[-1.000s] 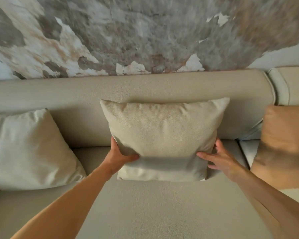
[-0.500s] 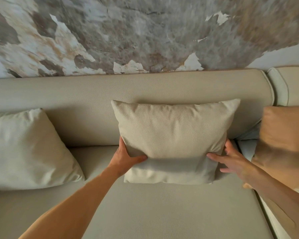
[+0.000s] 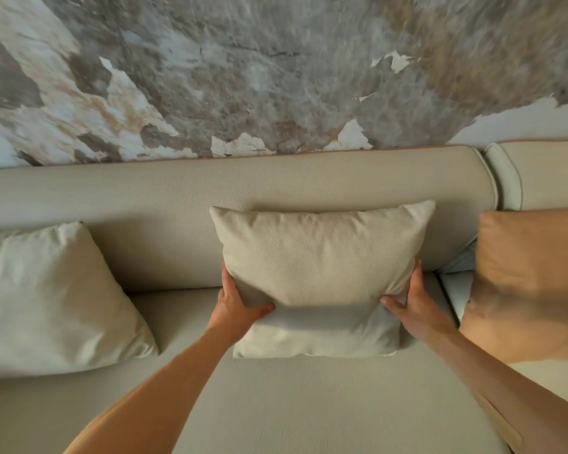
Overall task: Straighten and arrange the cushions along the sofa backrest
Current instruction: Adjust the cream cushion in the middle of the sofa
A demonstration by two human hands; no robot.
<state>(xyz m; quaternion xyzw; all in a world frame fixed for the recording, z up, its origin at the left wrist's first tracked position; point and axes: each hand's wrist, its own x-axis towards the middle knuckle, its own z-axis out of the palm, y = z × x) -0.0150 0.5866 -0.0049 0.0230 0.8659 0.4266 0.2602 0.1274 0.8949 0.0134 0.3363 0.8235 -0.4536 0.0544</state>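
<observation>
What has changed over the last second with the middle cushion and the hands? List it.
The beige cushion has slid right along the backrest toward the tan cushion. The right hand, open beside it a second ago, now clasps its edge. The left hand kept its grip, and the white cushion stayed put.

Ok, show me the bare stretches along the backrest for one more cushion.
One bare stretch of backrest lies between the white cushion and the beige cushion in both hands. Crowded: between the beige cushion and the tan cushion, where the right hand sits.
</observation>
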